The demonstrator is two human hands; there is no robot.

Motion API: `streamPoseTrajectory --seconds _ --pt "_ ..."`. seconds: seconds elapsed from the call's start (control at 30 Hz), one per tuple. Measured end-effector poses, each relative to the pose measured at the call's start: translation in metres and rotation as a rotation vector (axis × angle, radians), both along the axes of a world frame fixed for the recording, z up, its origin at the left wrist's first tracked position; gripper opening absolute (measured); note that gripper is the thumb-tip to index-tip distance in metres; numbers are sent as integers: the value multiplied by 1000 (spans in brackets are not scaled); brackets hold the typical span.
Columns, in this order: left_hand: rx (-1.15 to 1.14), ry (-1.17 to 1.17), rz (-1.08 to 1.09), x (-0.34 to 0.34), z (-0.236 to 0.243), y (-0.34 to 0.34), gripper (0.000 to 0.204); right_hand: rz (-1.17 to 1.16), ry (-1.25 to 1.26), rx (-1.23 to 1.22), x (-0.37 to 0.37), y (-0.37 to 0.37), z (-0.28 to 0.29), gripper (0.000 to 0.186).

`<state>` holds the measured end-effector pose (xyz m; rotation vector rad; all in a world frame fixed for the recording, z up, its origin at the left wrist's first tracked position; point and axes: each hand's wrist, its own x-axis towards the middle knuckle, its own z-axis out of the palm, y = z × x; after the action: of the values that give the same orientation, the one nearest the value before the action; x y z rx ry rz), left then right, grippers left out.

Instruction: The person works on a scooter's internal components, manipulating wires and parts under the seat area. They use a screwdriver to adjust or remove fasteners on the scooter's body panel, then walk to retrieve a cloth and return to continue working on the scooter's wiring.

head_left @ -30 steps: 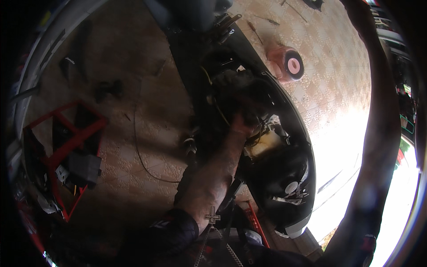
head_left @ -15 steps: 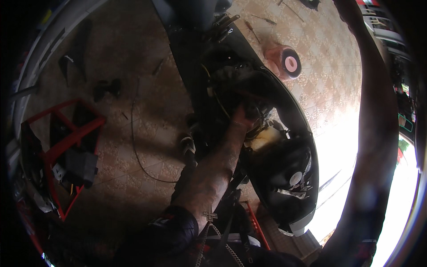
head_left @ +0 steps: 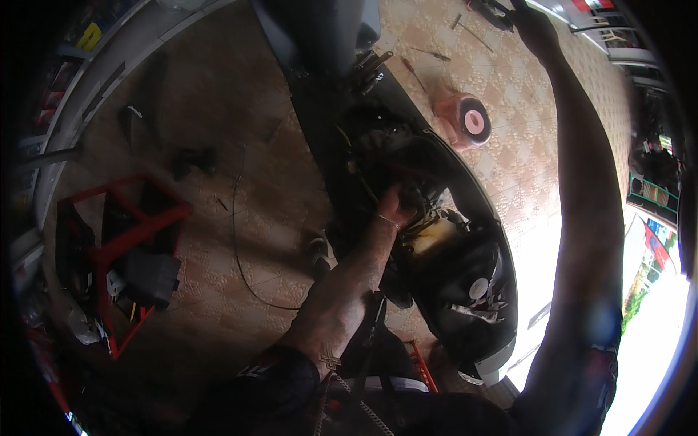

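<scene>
A partly stripped scooter [head_left: 465, 163] stands before me, its inner parts exposed. My left hand [head_left: 396, 206] reaches into its dark body cavity, beside a yellowish-white plastic container [head_left: 430, 240]. Those fingers look closed around a dark part, too shadowed to name. A thin bracelet is on that wrist. My right arm stretches far forward along the right side. At the top edge my right hand [head_left: 536, 35] is in shadow, close to a dark object [head_left: 492, 13]. Its fingers are partly cut off, so any grip on that object cannot be told.
On the tiled floor left lies a red metal frame [head_left: 109, 256] with a dark box, plus a thin cable [head_left: 238, 251]. To the scooter's right are a salmon-coloured container with a round black-rimmed end [head_left: 475, 123], a screwdriver [head_left: 413, 73] and a T-handled tool [head_left: 474, 33].
The view has shifted, so most things on the left sit further right. My right arm appears further left, with more of its hand showing. My left hand stays inside the scooter.
</scene>
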<state>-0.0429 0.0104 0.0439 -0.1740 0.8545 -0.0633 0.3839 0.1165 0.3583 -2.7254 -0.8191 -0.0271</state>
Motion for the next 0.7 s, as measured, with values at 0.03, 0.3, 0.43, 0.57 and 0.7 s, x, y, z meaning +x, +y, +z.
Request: streamPoseTrajectory --seconds 0.03,0.3,0.43,0.57,0.7 --pt "1 70 -13 -7 11 10 49 379 -275 -367 7 3 -2 45" --pt "303 158 -132 -96 104 102 51 227 -117 142 -17 8 5 27" --pt "396 148 -194 -132 133 141 41 113 -126 -98 -25 12 8 32" --pt "464 179 -308 -149 153 171 40 209 -130 -98 -10 12 -1 29" --pt "546 181 -406 -153 166 206 34 426 -275 -533 -10 14 0 30"
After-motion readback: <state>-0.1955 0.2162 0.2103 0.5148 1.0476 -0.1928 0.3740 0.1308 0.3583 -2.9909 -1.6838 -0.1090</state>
